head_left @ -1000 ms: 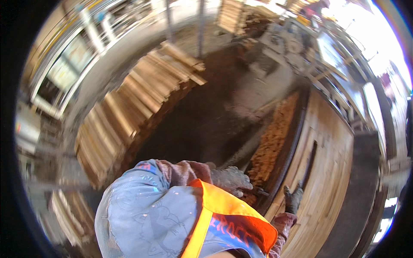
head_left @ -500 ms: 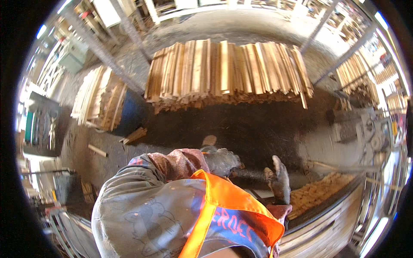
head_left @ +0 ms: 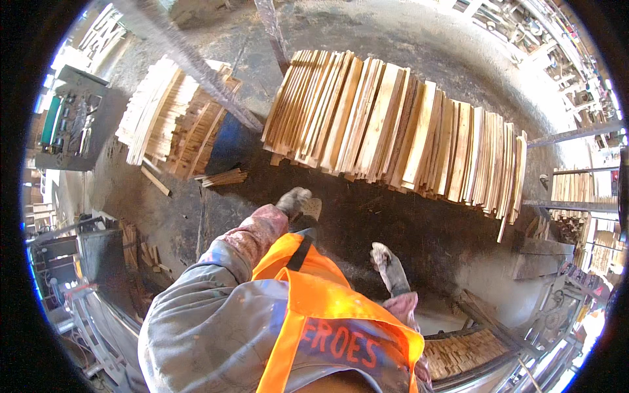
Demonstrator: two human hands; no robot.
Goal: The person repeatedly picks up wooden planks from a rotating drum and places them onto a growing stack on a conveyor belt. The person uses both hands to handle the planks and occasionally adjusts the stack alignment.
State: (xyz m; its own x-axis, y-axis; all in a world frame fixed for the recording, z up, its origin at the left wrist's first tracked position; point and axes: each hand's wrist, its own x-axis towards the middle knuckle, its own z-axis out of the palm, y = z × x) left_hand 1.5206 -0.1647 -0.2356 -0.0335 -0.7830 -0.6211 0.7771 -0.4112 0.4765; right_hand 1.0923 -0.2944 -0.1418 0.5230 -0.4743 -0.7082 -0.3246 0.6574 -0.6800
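Observation:
My left hand [head_left: 293, 202], in a grey work glove, reaches forward above the dark floor, next to my shoe [head_left: 312, 209]. Its fingers look loosely stretched, and nothing shows in them. To the right, my right hand [head_left: 390, 268], also gloved, hangs in front of my body with its fingers loosely apart and no object in it. Beyond both hands lies a long stack of wooden boards [head_left: 386, 124], their ends toward me; neither hand touches it.
A second board stack [head_left: 171, 118] stands at the left beside a blue panel [head_left: 229, 141] and a slanting post [head_left: 196, 72]. Loose wood pieces [head_left: 223, 177] lie on the floor. Packed wood pieces [head_left: 465, 354] fill a frame at lower right. Machinery [head_left: 69, 124] stands at the far left.
My view has turned to the right, so the long stack now appears tilted. The left hand has moved away from my middle, farther out and left. The right hand has stayed in front, still holding nothing.

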